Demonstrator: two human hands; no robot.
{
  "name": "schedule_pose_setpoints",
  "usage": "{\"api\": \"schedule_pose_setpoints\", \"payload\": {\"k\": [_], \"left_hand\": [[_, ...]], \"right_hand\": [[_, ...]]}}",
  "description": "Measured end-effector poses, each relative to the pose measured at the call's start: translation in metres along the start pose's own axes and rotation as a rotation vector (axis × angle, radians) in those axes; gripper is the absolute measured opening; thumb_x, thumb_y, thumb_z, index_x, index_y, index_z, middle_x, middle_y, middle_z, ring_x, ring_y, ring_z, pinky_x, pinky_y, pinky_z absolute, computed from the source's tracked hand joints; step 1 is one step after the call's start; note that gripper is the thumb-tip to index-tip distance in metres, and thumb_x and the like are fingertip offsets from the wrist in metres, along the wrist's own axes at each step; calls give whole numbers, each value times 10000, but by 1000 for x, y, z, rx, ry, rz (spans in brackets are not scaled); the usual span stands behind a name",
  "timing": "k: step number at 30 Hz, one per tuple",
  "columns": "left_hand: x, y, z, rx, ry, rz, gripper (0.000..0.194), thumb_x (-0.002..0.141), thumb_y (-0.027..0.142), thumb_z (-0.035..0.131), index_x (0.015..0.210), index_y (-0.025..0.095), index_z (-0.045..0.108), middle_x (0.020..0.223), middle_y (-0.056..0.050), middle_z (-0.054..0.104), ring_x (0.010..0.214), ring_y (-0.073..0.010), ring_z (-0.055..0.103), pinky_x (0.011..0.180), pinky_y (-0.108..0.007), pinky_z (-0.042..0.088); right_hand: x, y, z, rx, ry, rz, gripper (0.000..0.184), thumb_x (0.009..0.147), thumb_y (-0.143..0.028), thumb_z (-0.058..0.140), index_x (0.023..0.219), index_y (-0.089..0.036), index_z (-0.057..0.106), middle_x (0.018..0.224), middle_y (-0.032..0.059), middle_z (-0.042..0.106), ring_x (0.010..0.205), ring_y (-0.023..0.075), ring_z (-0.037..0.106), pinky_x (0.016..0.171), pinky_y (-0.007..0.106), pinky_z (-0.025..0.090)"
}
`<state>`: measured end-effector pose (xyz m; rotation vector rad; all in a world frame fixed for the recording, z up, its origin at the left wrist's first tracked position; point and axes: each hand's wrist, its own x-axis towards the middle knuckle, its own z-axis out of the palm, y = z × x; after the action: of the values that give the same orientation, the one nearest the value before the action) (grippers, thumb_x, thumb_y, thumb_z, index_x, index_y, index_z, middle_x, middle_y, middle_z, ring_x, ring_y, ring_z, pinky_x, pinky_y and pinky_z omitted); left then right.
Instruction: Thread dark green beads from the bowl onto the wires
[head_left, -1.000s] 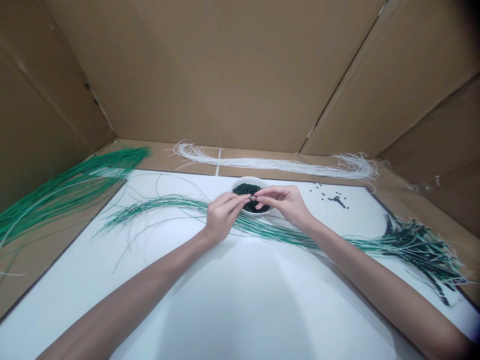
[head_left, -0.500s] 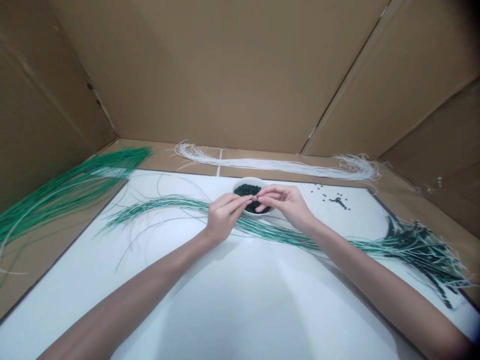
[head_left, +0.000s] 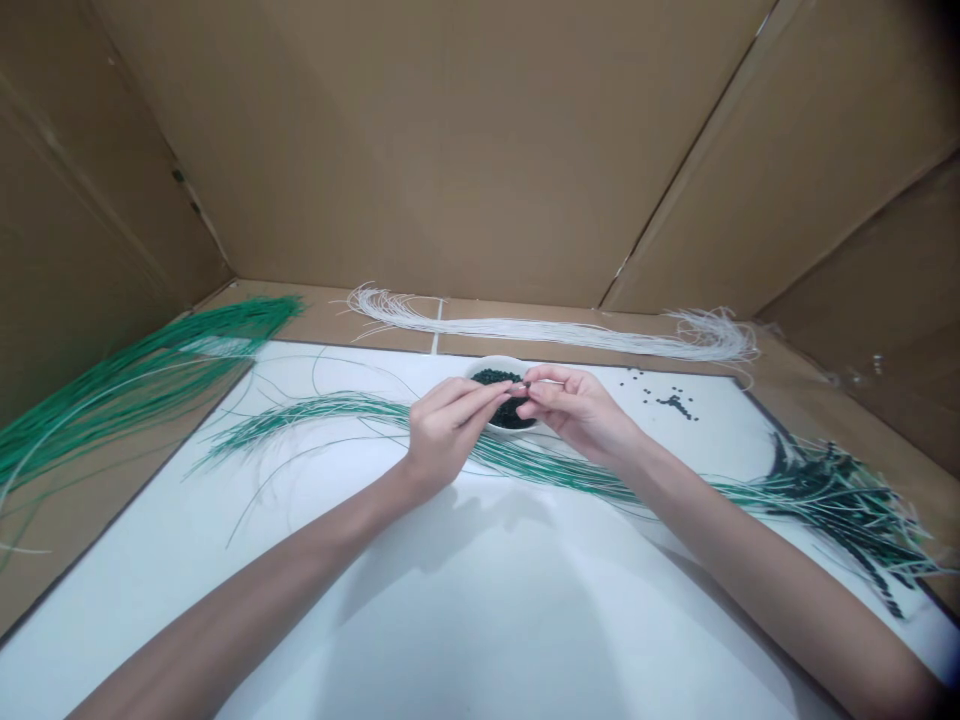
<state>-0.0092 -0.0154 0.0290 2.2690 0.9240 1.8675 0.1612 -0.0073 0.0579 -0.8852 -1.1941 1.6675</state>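
Over a white bowl [head_left: 491, 364] of small dark green beads [head_left: 498, 377], my two hands meet at the fingertips. My left hand [head_left: 444, 425] is closed in a pinch, but what lies between its fingers is too small to make out. Thumb and forefinger of my right hand [head_left: 581, 408] pinch what looks like a dark bead [head_left: 526, 384], right at the tips of the left fingers. Under both forearms and in front of the bowl runs a long bundle of green wires [head_left: 525, 462]; its right end carries dark beaded strands [head_left: 832, 495].
Loose dark beads [head_left: 677, 402] lie on the white board [head_left: 480, 610] right of the bowl. Behind it stretches a bundle of white wires [head_left: 555, 330]. Another green bundle [head_left: 172, 360] rests at far left. Cardboard walls [head_left: 420, 150] rise at the back and sides.
The joined fingertips have shifted slightly right and up over the bowl. My left fingers reach a little further toward the right hand. The bundles have not moved.
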Motion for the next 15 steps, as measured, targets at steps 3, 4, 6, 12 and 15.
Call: {"api": "schedule_pose_setpoints", "payload": {"k": [3,4,6,12,15], "left_hand": [[1,4,-1,-24,-12,8,236,750,106,565,952,209,632,759,-9,633,662,-81,553,633,-192,459],[2,5,-1,-26,-15,6,235,752,110,564,954,210,632,757,-11,633,660,-82,552,631,-194,459],[1,5,-1,-25,-18,-4,231,750,114,566,952,203,634,745,-14,629,649,-84,545,623,-197,457],[2,7,1,-21,6,-41,201,759,132,558,928,200,644,728,-16,624,639,-84,542,604,-195,452],[3,9,0,-23,-7,-32,197,764,140,555,928,203,644,721,-14,623,630,-81,540,600,-193,451]], "right_hand": [[0,0,2,46,15,27,148,616,-225,690,732,-192,603,738,-16,676,605,96,636,665,225,507],[0,1,2,60,15,33,150,611,-222,693,725,-191,600,735,-18,675,601,92,633,663,223,507],[0,1,2,88,9,41,148,609,-213,695,718,-190,597,731,-23,672,599,83,628,661,214,506],[-1,3,2,139,-14,49,115,624,-185,683,710,-193,606,752,-22,677,608,71,625,647,187,505],[-1,4,2,136,-3,57,120,622,-199,686,717,-199,612,734,-26,677,607,75,625,662,198,505]]}}
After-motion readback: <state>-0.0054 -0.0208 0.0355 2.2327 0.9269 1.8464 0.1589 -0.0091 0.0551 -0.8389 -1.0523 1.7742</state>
